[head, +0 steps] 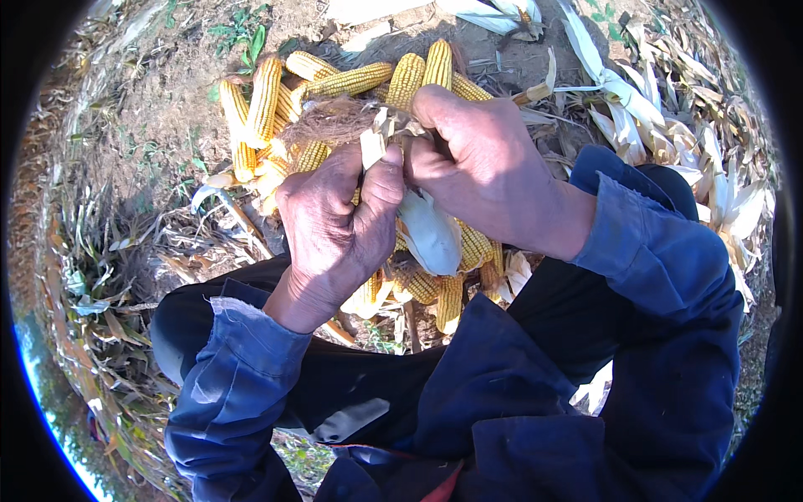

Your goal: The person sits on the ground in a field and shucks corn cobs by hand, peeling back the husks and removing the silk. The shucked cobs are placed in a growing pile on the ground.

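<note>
An ear of corn in a pale husk [430,233] is between my hands, its rounded, covered end pointing down towards my lap. My left hand [351,213] grips the upper part of the husk, with a torn husk strip and dry brown silk [329,120] at the thumb. Close beside it, my right hand [483,163] is closed with its thumb and fingers on the husk tip. Husked yellow corn cobs [342,80] lie in a heap behind and below both hands. How much of the held ear's kernels show is hidden by my fingers.
Loose dry husks [633,106] spread over the ground at the right. Dry stalks and leaves [113,301] lie at the left, and small green weeds [251,47] grow beyond the heap. My bent legs in dark trousers [370,376] surround the near side of the cobs.
</note>
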Demonstrator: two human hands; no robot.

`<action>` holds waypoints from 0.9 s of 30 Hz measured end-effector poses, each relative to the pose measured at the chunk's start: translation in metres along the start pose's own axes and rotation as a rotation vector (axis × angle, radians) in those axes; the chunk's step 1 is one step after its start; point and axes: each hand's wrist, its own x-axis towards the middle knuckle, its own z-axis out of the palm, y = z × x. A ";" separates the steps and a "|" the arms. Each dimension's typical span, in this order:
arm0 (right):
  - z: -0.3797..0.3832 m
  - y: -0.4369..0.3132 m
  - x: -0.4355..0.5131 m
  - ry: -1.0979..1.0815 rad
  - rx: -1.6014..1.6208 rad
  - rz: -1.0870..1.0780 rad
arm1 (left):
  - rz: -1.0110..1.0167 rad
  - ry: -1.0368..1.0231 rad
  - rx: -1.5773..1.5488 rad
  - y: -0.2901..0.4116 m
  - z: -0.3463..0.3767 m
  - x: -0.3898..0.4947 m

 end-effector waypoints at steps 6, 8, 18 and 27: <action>0.002 0.009 -0.001 -0.101 0.248 0.247 | -0.165 0.087 -0.042 -0.008 -0.005 0.005; 0.003 0.008 0.001 -0.088 0.519 0.300 | -0.252 0.147 -0.256 -0.014 -0.010 0.010; -0.004 0.006 0.007 -0.177 1.036 0.538 | -0.704 0.240 -0.778 -0.039 -0.036 0.041; -0.005 -0.002 0.001 -0.191 0.746 0.485 | -0.665 0.467 -0.801 -0.061 -0.045 0.060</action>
